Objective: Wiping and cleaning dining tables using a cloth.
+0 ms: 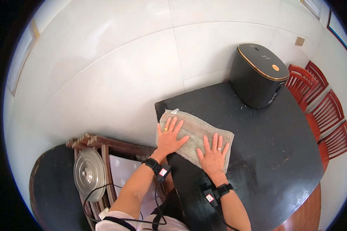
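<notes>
A beige-grey cloth (190, 124) lies spread flat on a black tabletop (263, 144), near its left corner. My left hand (169, 137) rests palm down on the cloth's left part with its fingers apart and a ring on one finger. To the right, my right hand (214, 156) presses flat on the same cloth, fingers spread, also with a ring. Neither hand grips the cloth. Each wrist wears a black strap with a small cabled device. A small white tag (175, 111) sticks out at the cloth's far edge.
A black lidded appliance (257, 75) with a gold rim stands at the table's far side by the white wall (133, 63). Red wooden chairs (328, 109) line the right. At lower left, a glass lid (89, 174) leans on a wooden frame (105, 156); a black cable crosses my lap.
</notes>
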The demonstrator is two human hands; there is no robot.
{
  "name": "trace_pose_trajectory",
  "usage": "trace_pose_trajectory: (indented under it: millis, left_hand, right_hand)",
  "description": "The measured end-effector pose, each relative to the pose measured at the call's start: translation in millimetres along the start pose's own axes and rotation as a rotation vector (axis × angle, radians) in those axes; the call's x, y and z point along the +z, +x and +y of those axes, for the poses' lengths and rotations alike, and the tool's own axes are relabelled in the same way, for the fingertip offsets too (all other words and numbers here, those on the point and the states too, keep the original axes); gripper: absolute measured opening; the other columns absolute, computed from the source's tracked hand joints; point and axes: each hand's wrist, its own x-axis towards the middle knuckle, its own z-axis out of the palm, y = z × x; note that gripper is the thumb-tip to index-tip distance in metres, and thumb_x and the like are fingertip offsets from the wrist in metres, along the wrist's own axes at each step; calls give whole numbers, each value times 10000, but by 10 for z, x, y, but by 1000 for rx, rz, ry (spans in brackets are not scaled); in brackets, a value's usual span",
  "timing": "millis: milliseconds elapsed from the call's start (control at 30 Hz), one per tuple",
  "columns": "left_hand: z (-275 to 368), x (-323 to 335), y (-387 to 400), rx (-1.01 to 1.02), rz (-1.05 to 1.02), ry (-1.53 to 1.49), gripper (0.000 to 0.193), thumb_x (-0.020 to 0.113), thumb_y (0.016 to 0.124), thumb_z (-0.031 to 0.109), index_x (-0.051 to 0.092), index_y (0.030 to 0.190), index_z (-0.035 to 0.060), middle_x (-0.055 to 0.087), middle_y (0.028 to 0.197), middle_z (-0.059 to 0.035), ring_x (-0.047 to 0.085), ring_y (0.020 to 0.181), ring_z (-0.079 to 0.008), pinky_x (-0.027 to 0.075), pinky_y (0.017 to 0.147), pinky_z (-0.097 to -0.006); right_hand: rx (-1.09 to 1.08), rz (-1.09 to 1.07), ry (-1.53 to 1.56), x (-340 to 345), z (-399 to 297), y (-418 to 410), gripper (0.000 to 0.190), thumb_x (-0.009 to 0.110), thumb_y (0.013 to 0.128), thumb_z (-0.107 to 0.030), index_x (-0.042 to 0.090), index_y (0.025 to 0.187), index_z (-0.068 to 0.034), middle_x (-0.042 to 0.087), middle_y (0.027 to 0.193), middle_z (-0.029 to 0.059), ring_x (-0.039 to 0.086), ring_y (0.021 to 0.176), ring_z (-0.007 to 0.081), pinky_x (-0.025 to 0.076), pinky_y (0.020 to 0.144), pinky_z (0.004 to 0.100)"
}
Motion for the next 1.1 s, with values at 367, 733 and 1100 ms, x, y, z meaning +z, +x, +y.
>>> trace_pose_trajectory:
  millis: [367, 733, 1100]
  left_hand:
    - [-105, -143, 163, 139, 52, 31, 756, 549, 844, 630, 405, 1454, 209, 297, 1549, -107, 238, 1438, -320, 114, 1103, -669]
    - [5, -209, 177, 313, 20, 38, 741, 495, 892, 599, 365, 1474, 159, 255, 1557, -150, 207, 1431, -384, 149, 1119, -627]
    - [441, -451, -807, 566, -215, -120, 765, 540, 865, 587, 390, 1460, 129, 258, 1537, -208, 185, 1421, -435, 114, 1095, -661]
  right_hand:
    - [25, 99, -5, -81, -129, -4, 611, 408, 966, -485, 376, 1460, -127, 239, 1538, 232, 173, 1433, 421, 52, 1115, 656]
    - [71, 185, -45, -172, -152, -124, 591, 434, 963, -448, 383, 1457, -129, 267, 1529, 219, 206, 1425, 404, 105, 1114, 641]
    - [100, -53, -59, -447, -327, -1617, 636, 567, 878, -458, 453, 1405, -120, 276, 1504, 253, 197, 1409, 445, 128, 1087, 677]
